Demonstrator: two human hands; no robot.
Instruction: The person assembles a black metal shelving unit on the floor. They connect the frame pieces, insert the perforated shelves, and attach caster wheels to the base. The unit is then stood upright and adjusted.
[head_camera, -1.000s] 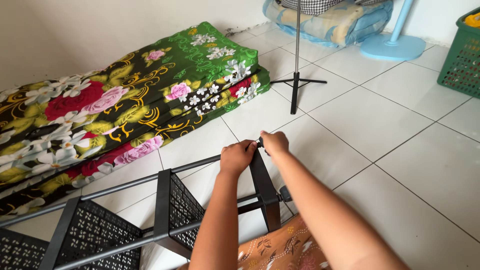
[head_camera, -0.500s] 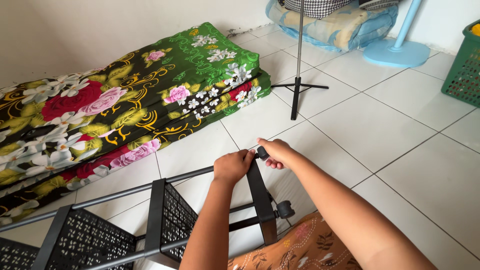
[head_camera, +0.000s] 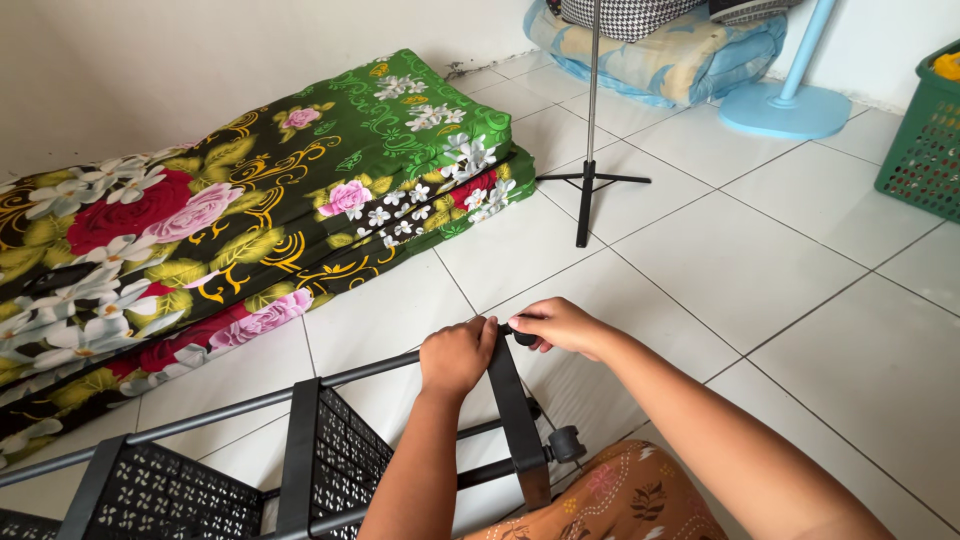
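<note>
Left hand (head_camera: 456, 356) wraps top rail of black rack (head_camera: 300, 455) lying on white tiled floor (head_camera: 760, 270); right hand (head_camera: 560, 325) pinches rail's end cap (head_camera: 522, 335). Floral mattress (head_camera: 250, 210) near left; open tiles right. One tripod stand (head_camera: 590, 180), one green basket (head_camera: 925, 140).

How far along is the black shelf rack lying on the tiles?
Done: two black perforated plastic shelves sit threaded on the thin dark metal poles. In hand: the left hand grips the upper pole's end at the black end panel; the right hand pinches a small black cap. Left: the rack is still lying on its side.
</note>
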